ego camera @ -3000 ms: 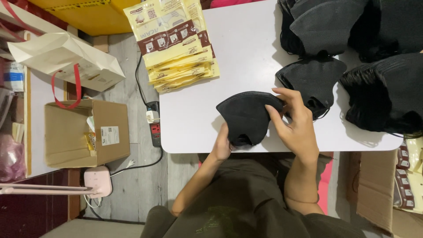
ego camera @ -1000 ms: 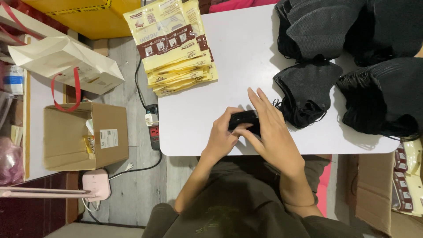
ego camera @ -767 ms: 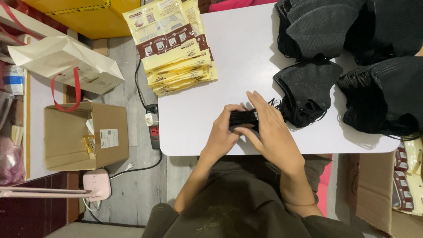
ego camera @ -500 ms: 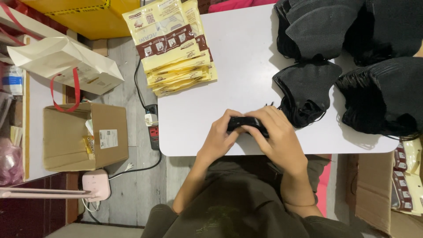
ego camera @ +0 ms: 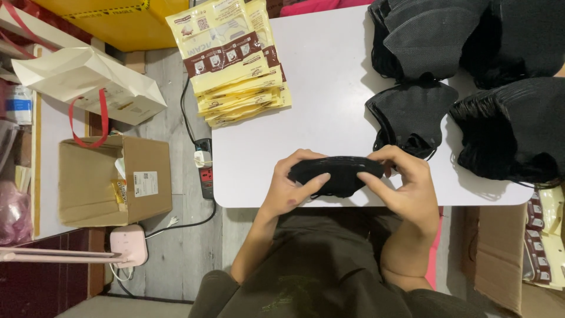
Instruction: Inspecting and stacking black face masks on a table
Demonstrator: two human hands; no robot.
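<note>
While both hands meet over the near edge of the white desk (ego camera: 329,88), I see the folded black fabric face mask (ego camera: 336,172) caught between them. My left hand (ego camera: 290,187) closes on the mask's left end, thumb laid across its lower edge and fingers curled over the top. My right hand (ego camera: 403,188) closes on the right end, forefinger stretched along the underside and the other fingers wrapped over the upper edge. So the grip is shut on the mask from both sides, and the mask lies lengthwise across it, its middle bare between the two hands, squeezed into a narrow, flattened band.

Just beyond the grip and a little to its right lies a single opened black mask (ego camera: 412,115), near my right fingertips but apart from them. Further right of the grip sits a thick stack of black masks (ego camera: 512,132), and beyond that, at the far edge, more heaped black masks (ego camera: 435,32). Far beyond the grip to the left, a fanned pile of cream and brown flat packets (ego camera: 235,65) overhangs the desk's corner. Left of the grip, down on the floor, stands an open cardboard box (ego camera: 112,179).
</note>
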